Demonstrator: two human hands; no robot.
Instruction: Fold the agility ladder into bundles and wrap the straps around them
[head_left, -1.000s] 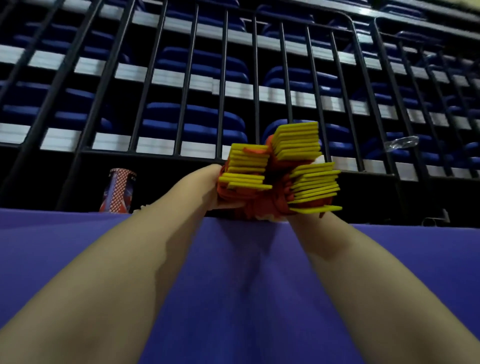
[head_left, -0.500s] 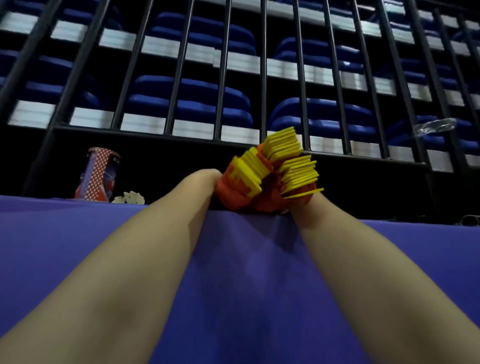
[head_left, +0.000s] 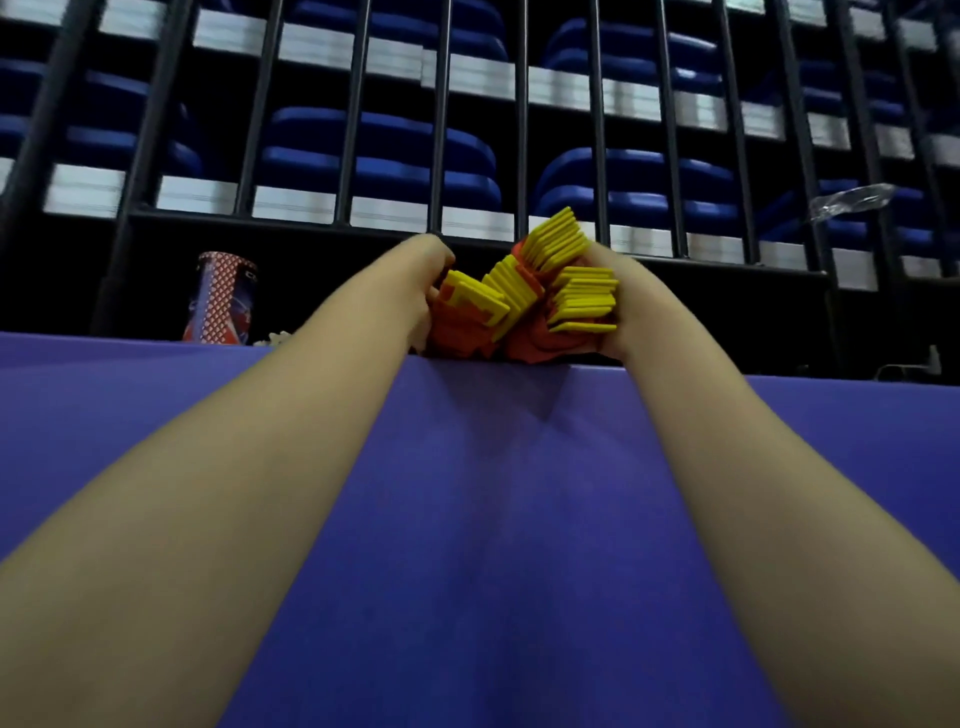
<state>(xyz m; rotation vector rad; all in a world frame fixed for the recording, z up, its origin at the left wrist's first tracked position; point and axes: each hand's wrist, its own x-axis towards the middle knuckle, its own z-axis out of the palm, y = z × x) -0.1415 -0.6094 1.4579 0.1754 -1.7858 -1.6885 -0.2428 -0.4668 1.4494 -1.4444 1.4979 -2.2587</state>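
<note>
Both hands are at the far end of outstretched forearms, clamping the agility ladder (head_left: 524, 291) between them. The left hand (head_left: 425, 275) is curled against the bundle's left side with its thumb on the orange webbing. The right hand (head_left: 623, 301) is pressed to the right side, its fingers hidden behind the stack, so I cannot tell how they lie. Between the hands the yellow rungs (head_left: 582, 301) stand in several fanned stacks: flat layers against the right hand, a tilted stack rising above it, and looser pieces leaning toward the left hand. Bunched orange straps (head_left: 535, 343) sit under the rungs, low between the wrists. The bundle rests at the far edge of a purple surface (head_left: 478, 519) that runs from the hands back under both forearms. Left of the left hand, past that edge, stands a red, white and blue patterned canister (head_left: 221, 299), with a small white object (head_left: 275, 338) just beside it. Beyond the hands rises a black barred railing (head_left: 441, 130), with rows of blue seats (head_left: 379, 156) behind it. Up and right of the right hand, a piece of clear plastic (head_left: 852, 200) hangs by the bars.
</note>
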